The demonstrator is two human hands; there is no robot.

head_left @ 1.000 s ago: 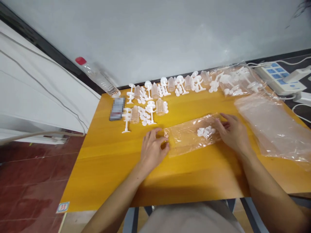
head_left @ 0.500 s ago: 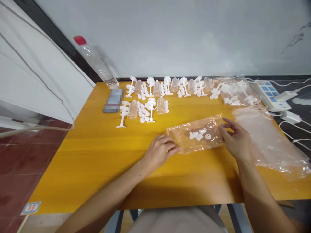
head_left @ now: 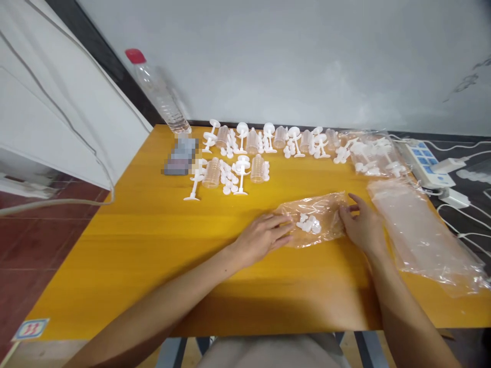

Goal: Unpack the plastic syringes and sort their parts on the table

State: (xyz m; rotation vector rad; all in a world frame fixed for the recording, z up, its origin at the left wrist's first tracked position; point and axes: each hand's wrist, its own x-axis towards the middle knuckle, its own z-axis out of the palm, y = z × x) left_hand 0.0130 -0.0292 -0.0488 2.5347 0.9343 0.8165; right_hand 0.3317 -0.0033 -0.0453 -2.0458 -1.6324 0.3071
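Observation:
A clear plastic bag (head_left: 330,217) lies crosswise on the table in front of me, with several small white plastic pieces (head_left: 309,224) gathered inside it. My left hand (head_left: 264,236) rests at the bag's left end, its fingers stretched out and a little apart over the film. At the other end, my right hand (head_left: 362,225) pinches the bag's edge with the thumb and bent fingers, while the index finger sticks out. The fingertips of the right hand are partly hidden.
Behind the bag stand rows of white stemmed parts (head_left: 241,174), clear ribbed cups (head_left: 211,173) and small white pieces. A filled bag (head_left: 374,153), flat empty bags (head_left: 422,230) and a power strip (head_left: 429,163) lie right. A bottle (head_left: 161,97) and a phone (head_left: 181,157) are at left.
My left hand has slid right onto the bag and its fingers have spread. The bag is now shorter and more crumpled, and the pieces inside have bunched closer. The view has shifted slightly.

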